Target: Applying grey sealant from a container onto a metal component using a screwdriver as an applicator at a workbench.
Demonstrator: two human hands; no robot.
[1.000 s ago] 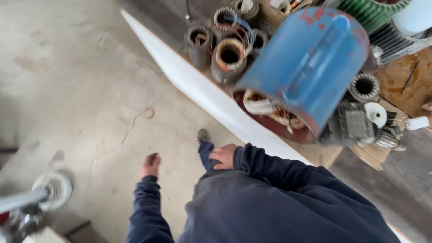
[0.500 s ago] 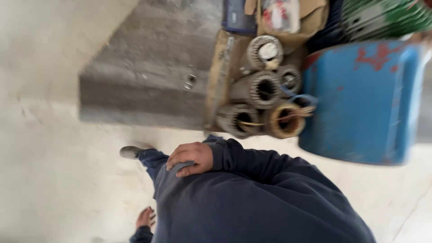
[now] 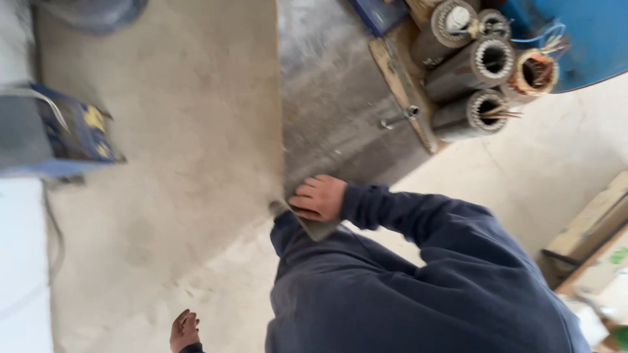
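hands (image 3: 318, 197) empty, motor stators (image 3: 487, 85) – wooden pallet (image 3: 400, 85)

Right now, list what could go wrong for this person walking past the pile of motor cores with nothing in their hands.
1. The motor cores lie stacked on their sides on the wooden board; a knock might roll one off.
2. Loose wires stick out of the core ends and could snag a sleeve or trouser leg.
3. A bolt lies loose on the floor by the board, close to the right hand; the left hand swings free.
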